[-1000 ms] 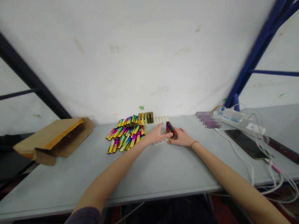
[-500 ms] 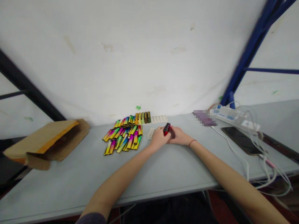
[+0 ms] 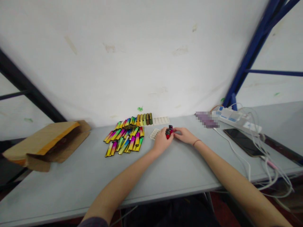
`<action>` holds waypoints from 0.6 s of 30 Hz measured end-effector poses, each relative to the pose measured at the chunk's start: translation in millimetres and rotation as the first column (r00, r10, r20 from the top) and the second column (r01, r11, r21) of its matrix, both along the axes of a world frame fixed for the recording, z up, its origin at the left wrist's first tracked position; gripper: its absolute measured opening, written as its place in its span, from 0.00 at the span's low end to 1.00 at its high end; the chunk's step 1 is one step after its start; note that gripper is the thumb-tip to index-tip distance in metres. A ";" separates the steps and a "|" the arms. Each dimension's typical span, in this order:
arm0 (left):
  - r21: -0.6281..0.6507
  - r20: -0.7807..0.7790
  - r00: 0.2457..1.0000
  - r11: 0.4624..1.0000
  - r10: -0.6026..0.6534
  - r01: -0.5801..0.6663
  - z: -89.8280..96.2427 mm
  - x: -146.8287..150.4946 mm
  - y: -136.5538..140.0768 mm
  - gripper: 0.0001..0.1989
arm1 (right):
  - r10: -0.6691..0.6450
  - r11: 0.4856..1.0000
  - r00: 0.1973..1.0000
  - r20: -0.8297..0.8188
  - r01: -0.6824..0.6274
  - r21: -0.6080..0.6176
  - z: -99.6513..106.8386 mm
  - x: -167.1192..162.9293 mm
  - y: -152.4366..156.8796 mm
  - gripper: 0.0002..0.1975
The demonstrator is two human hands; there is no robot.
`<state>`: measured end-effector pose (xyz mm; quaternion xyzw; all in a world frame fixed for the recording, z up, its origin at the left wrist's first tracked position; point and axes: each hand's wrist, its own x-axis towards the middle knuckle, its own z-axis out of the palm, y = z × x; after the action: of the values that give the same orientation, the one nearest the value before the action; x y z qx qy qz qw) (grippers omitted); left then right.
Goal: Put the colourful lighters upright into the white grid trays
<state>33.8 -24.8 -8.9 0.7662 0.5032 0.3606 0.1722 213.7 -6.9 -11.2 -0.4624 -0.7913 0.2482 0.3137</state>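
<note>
My left hand (image 3: 162, 141) is closed around a small bundle of red tubes (image 3: 168, 136) with dark tops, held just above the table. My right hand (image 3: 186, 136) comes in from the right, its thumb and fingertips pinched at the bundle's right side; one dark top there stands a little out of line. What lies between the right fingertips is partly hidden. Beside the left hand, partly covered by it, lies a white tray with small cells (image 3: 154, 133). Many shiny rainbow-and-gold tubes (image 3: 124, 143) lie in loose piles to the left.
Upright rows of gold and dark tubes (image 3: 145, 119) stand by the wall, next to another white celled tray (image 3: 161, 120). An open cardboard box (image 3: 42, 142) sits at the left. At right are a phone (image 3: 243, 142), a power strip (image 3: 239, 118) and tangled white cables (image 3: 270, 170).
My right hand has drawn slightly right, and its fingers now pinch at the bundle's edge. The bundle's even row of dark tops has become uneven. My left hand keeps its hold.
</note>
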 end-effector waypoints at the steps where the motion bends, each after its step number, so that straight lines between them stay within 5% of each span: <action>1: 0.001 0.001 1.000 1.000 0.001 -0.001 -0.8 0.1 -1.1 0.10 | 0.001 1.000 1.000 0.000 -0.001 -0.005 1.4 0.1 -0.6 0.12; 12: -0.022 -0.017 1.000 0.999 0.026 -0.026 -3.8 5.0 -14.7 0.16 | -0.037 0.999 0.990 -0.134 0.038 0.011 -1.1 -3.6 0.7 0.14; 18: -0.068 -0.115 0.986 0.991 -0.119 0.112 -5.3 -9.3 -33.6 0.37 | -0.035 0.999 0.973 -0.228 0.030 -0.025 4.0 -10.8 14.1 0.16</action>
<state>24.5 -58.4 -14.2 0.8085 0.4782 0.2882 0.1862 202.8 7.1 -7.3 -0.4469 -0.7396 0.3031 0.4018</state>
